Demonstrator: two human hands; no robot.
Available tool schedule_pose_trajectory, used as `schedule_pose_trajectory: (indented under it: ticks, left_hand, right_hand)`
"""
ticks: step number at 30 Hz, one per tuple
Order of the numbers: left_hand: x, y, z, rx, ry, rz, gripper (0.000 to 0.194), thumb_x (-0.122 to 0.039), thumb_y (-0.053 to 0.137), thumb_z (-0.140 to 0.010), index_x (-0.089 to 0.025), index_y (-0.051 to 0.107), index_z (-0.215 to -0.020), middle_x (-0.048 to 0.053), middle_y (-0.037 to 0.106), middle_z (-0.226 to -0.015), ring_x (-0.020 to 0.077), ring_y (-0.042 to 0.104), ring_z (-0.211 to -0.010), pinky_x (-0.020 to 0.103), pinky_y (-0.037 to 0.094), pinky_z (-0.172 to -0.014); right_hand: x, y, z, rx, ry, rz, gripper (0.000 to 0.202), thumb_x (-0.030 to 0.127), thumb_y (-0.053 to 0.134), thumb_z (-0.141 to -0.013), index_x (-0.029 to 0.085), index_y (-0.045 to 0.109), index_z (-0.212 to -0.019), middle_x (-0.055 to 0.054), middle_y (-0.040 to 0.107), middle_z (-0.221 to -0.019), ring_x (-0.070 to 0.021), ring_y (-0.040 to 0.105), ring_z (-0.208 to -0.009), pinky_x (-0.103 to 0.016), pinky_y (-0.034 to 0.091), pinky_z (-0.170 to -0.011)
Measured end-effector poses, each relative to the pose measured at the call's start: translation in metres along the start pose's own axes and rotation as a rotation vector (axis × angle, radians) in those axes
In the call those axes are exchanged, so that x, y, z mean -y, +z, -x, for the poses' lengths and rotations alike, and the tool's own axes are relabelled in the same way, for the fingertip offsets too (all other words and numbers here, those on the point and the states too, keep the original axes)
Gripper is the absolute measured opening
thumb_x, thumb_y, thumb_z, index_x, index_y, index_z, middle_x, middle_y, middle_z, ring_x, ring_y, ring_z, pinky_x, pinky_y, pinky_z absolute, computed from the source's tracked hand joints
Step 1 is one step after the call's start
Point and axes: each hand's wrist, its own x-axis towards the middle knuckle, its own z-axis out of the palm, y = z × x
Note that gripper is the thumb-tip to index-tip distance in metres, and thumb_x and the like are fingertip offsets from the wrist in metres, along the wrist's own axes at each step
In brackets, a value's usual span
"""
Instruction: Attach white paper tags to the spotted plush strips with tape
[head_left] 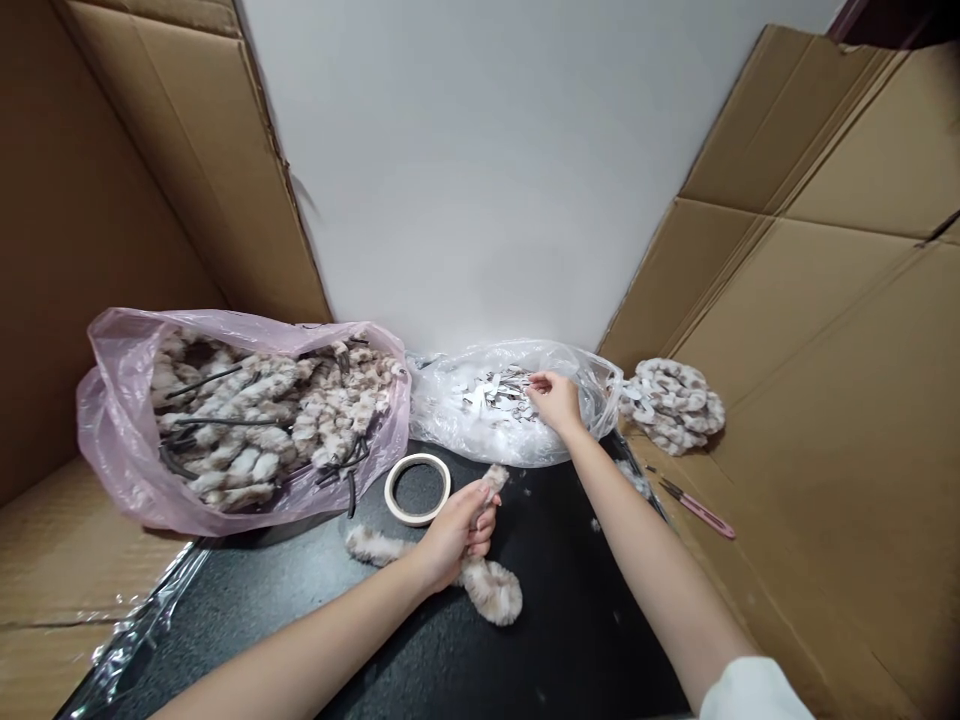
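My left hand (465, 530) is closed round a fluffy beige-and-white furry strip (493, 597), low over the black tabletop. One end of the strip pokes out above my fingers, and other parts spread to the left and below. My right hand (553, 397) reaches over a clear plastic bag (450, 420) of small white tags (499, 395) with dark bits. Its thumb and forefinger are pinched at the tags; what they hold, if anything, is too small to make out. A roll of cream tape (418, 489) lies left of my left hand.
A pink plastic bag (124, 450) full of furry strips and dark cords lies at the left. Right of the clear bag are a furry bundle (675, 405) and pink-handled snippers (701, 510) on cardboard (825, 400). The black table (585, 620) meets a pale wall.
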Motion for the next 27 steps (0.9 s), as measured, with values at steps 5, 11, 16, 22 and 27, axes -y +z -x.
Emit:
schedule_pose_trajectory:
  ticks: [5, 11, 16, 22, 27]
  left_hand:
    - [0.001, 0.002, 0.001, -0.013, 0.034, -0.026, 0.046, -0.058, 0.069, -0.07, -0.018, 0.048, -0.079, -0.012, 0.033, -0.049, 0.0018, 0.013, -0.039, 0.015, 0.01, -0.037]
    - [0.002, 0.005, 0.003, -0.017, 0.043, -0.066, 0.042, -0.055, 0.068, -0.074, -0.018, 0.05, -0.077, -0.012, 0.029, -0.047, 0.0021, 0.013, -0.038, 0.015, 0.009, -0.037]
    - [0.002, 0.007, 0.005, -0.017, 0.053, -0.107, 0.04, -0.054, 0.066, -0.077, -0.018, 0.05, -0.077, -0.012, 0.03, -0.048, 0.0021, 0.014, -0.039, 0.016, 0.009, -0.037]
    - [0.003, 0.005, 0.006, 0.002, 0.04, -0.164, 0.039, -0.053, 0.065, -0.079, -0.018, 0.05, -0.077, -0.012, 0.028, -0.048, 0.0024, 0.014, -0.039, 0.017, 0.008, -0.037]
    - [0.003, 0.006, 0.009, 0.017, 0.028, -0.199, 0.04, -0.054, 0.065, -0.079, -0.017, 0.049, -0.077, -0.011, 0.029, -0.049, 0.0024, 0.015, -0.04, 0.018, 0.009, -0.038]
  right_hand:
    - [0.017, -0.018, 0.042, 0.024, -0.01, -0.278, 0.02, 0.032, 0.073, -0.068, 0.014, 0.07, -0.077, -0.009, 0.074, -0.076, -0.0215, 0.069, -0.071, -0.033, 0.056, -0.068]
    - [0.031, -0.012, 0.127, 0.129, 0.068, -0.52, 0.019, 0.033, 0.077, -0.065, 0.017, 0.071, -0.072, -0.005, 0.073, -0.07, -0.0193, 0.068, -0.064, -0.03, 0.056, -0.061]
    - [0.028, -0.001, 0.153, 0.103, 0.1, -0.65, 0.009, 0.024, 0.076, -0.069, 0.018, 0.071, -0.073, -0.004, 0.072, -0.072, -0.0175, 0.067, -0.067, -0.03, 0.055, -0.066]
    - [0.026, -0.002, 0.16, 0.126, -0.121, -0.636, 0.008, 0.017, 0.066, -0.08, 0.021, 0.071, -0.085, -0.005, 0.071, -0.087, -0.0179, 0.067, -0.084, -0.031, 0.054, -0.077]
    - [0.022, 0.002, 0.16, 0.13, -0.007, -0.795, 0.013, 0.02, 0.071, -0.075, 0.021, 0.069, -0.088, -0.003, 0.068, -0.088, -0.0143, 0.064, -0.076, -0.027, 0.054, -0.072]
